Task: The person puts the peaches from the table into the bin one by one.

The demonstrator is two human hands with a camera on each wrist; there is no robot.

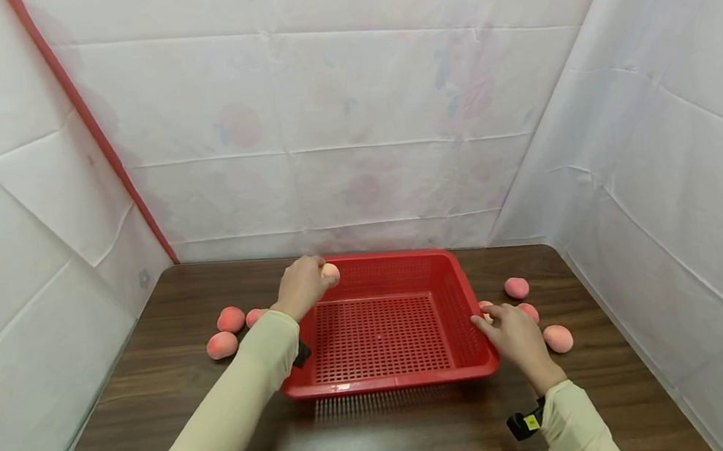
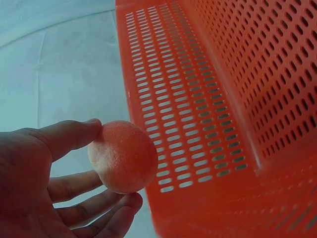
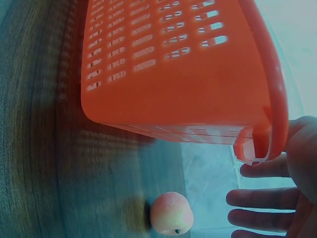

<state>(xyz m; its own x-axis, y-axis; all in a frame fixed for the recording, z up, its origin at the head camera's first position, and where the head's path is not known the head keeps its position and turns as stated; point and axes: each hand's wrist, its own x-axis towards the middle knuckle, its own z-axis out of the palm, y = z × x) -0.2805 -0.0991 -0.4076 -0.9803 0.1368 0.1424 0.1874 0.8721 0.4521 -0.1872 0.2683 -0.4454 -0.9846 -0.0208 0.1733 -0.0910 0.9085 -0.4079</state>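
Left hand [image 1: 301, 285] fingers pinch a pink foam peach [image 2: 123, 156] above the red perforated plastic basket's [image 1: 379, 326] far-left corner; right hand [image 1: 515, 334] fingers spread, resting against its right rim.

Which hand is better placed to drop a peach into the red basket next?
Left. The left hand already holds a peach at the basket's far left rim. The right hand rests open against the right rim, holding nothing.
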